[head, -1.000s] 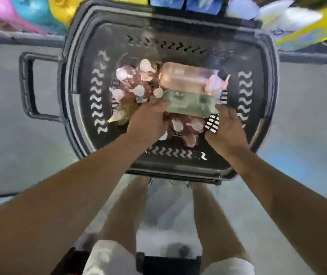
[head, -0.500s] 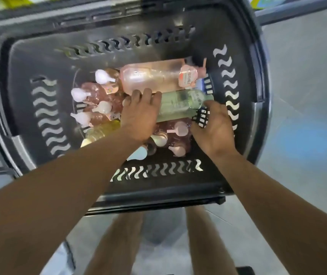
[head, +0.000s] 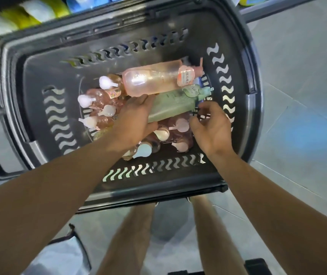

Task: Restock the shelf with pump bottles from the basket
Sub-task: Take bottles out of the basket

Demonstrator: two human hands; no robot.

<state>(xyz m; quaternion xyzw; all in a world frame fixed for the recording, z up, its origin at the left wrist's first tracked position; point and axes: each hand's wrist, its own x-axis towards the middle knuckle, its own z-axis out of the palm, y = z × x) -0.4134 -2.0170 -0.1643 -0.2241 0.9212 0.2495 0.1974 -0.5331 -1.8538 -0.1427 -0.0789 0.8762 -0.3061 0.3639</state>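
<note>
While gripped, green bottle (head: 171,105) seemingly under left fingers (head: 145,101)

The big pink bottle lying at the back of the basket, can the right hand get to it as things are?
Probably yes. The big pink bottle lies on top of the pile with nothing over it. The right hand hovers beside the green bottle, holding nothing, and would only have to pass over that one.

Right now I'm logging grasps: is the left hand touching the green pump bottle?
Touching. The head view shows the left hand wrapped around the green pump bottle at its base end.
</note>
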